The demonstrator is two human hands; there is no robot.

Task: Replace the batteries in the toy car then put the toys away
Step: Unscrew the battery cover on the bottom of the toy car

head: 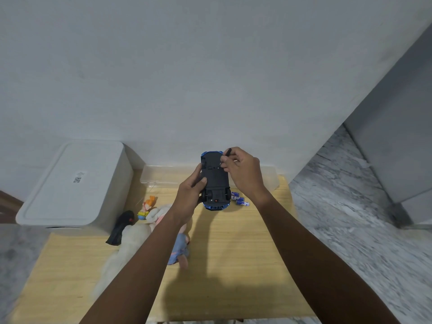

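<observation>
Both hands up over the table (233,265): left hand (190,191) grips the toy car (214,176) belly-up, right hand (243,170) pinches a small screwdriver (225,155) w/ tip at the underside, batteries (239,199) on table just below.

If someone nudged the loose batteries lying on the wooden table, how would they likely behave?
The batteries are small cylinders lying on their sides, so they would probably roll. The wooden table looks smooth and rimless, so one might reach the edge. They look rigid and easy to pinch.
</observation>
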